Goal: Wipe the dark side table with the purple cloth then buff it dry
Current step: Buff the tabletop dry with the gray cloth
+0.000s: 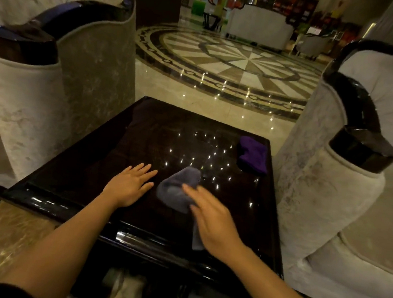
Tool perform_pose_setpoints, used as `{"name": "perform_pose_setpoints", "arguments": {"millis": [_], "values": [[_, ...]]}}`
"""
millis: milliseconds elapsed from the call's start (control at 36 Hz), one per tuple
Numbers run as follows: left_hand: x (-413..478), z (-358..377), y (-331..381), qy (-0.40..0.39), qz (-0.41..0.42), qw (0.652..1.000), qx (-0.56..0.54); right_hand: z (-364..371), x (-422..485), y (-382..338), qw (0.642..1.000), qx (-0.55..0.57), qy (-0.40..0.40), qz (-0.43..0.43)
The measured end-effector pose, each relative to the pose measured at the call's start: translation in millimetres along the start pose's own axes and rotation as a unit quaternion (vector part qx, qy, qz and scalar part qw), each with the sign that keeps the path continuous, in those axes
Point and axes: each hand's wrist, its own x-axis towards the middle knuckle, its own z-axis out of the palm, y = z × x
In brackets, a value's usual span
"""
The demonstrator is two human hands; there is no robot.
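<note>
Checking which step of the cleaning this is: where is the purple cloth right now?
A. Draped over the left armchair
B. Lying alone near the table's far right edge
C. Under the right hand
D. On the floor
B: the purple cloth lies untouched near the far right edge of the dark side table, while the right hand works a grey cloth.

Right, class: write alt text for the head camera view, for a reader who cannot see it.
A person's right hand presses a grey cloth onto a glossy dark side table, while the left hand rests flat beside it. A purple cloth lies bunched at the table's far right, between two pale armchairs.
</note>
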Motion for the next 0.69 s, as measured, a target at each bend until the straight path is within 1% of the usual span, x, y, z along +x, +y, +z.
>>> {"name": "perform_pose_setpoints", "arguments": {"millis": [83, 167, 250, 306, 333, 389, 444, 500, 694], "values": [[-0.7, 1.4, 0.0, 0.008, -0.006, 1.000, -0.018, -28.1, 13.8, 28.9, 0.993, -0.006, 0.066, 0.093], [-0.1, 2.2, -0.2, 0.008, -0.007, 1.000, -0.019, -53.8, 25.8, 58.6, 0.976, -0.060, 0.132, 0.163], [-0.3, 2.9, -0.2, 0.012, -0.009, 1.000, -0.015, -67.8, 37.2, 86.1, 0.949, -0.144, 0.141, 0.243], [-0.6, 3.0, 0.0, 0.014, -0.010, 1.000, -0.013, -67.3, 44.9, 99.4, 0.931, -0.185, 0.114, 0.292], [-0.9, 2.9, -0.1, 0.015, -0.010, 1.000, -0.014, -63.7, 48.0, 105.7, 0.924, -0.193, 0.083, 0.321], [-1.1, 2.7, -0.3, 0.011, -0.010, 1.000, -0.013, -51.6, 50.0, 118.9, 0.908, -0.200, -0.005, 0.369], [-1.0, 2.9, -0.5, 0.004, -0.011, 1.000, -0.013, -36.4, 47.3, 130.4, 0.886, -0.218, -0.073, 0.402], [-0.2, 2.4, -0.9, 0.003, -0.012, 1.000, -0.012, -26.5, 44.7, 137.2, 0.873, -0.243, -0.084, 0.415], [-0.7, -0.2, 1.1, 0.003, -0.010, 1.000, -0.002, -27.5, 45.2, 137.4, 0.868, -0.239, -0.101, 0.424]]}}
